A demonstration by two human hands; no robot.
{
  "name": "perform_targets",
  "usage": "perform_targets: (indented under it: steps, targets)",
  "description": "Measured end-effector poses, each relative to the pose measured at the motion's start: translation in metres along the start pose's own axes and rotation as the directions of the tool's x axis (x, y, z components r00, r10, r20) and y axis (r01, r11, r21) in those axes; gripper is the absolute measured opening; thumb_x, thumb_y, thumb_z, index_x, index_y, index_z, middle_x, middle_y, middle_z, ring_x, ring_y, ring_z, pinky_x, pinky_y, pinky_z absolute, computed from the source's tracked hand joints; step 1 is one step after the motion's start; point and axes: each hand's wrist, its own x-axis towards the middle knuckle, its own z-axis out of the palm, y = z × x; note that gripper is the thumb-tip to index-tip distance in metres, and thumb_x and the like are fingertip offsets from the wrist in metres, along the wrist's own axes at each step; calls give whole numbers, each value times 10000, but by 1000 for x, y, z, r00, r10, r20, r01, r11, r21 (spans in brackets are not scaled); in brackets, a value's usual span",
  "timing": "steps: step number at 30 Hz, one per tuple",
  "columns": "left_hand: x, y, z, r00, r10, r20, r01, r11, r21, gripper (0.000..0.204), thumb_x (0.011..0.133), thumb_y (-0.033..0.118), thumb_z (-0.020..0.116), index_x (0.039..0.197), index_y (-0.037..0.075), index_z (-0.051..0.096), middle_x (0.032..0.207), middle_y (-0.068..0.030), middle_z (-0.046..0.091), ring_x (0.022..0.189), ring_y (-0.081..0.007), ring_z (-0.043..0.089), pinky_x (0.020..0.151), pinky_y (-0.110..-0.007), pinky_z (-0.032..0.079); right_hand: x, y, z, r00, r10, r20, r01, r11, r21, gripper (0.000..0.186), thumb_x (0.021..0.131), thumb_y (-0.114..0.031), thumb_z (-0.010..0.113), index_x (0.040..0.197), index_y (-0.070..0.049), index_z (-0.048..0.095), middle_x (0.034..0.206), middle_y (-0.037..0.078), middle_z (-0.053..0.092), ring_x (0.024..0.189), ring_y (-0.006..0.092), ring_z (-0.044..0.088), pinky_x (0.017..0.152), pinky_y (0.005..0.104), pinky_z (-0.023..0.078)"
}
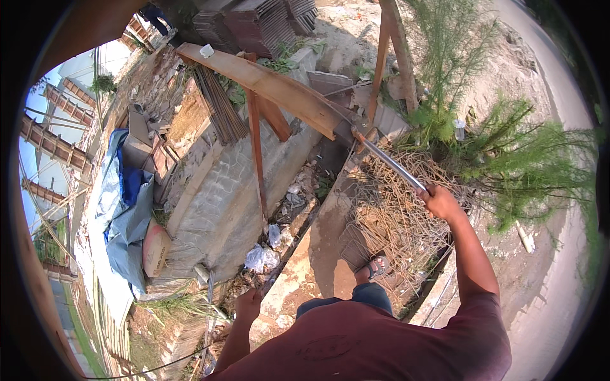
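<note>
Positioning of a straight silver metal bar (395, 165) seemed in hand: the right hand (440, 202) clasped its near end, its far end near the long brown wooden beam (273, 87). Whether the left hand (248, 304) held anything, I could not tell. Steady aim seemed called for.

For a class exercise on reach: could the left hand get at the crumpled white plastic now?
Probably yes, perhaps by bending: nothing large appears between the left hand and the crumpled white plastic.
</note>
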Motion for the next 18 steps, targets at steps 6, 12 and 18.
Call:
perform_targets:
  steps: [6, 12, 18]
  targets:
    - [22, -2, -17, 999, 22, 45, -26, 996, 86, 198, 878, 225, 579, 805, 41, 592, 666, -192, 582, 648, -380, 580, 592, -449, 434, 4, 41, -14, 855, 7, 518, -364, 719, 592, 506, 923, -522, 486, 798, -38, 570, 492, 22, 448, 360, 119, 412, 334, 272, 345]
    - [102, -31, -63, 996, 73, -43, -66, 987, 144, 212, 859, 210, 601, 765, 22, 577, 679, -201, 567, 634, -392, 545, 579, -448, 418, -40, -3, 54, 889, 110, 444, -437, 494, 752, 474, 920, -515, 501, 735, -78, 514, 507, 2, 399, 379, 96, 366, 349, 245, 303]
    - [259, -61, -126, 943, 310, -119, -275, 931, 240, 240, 874, 216, 609, 740, 25, 552, 662, -195, 540, 612, -377, 521, 566, -429, 405, -68, -94, 178, 946, 209, 248, -304, 306, 902, 447, 950, -467, 461, 758, -64, 500, 481, 30, 418, 330, 122, 367, 320, 271, 290]
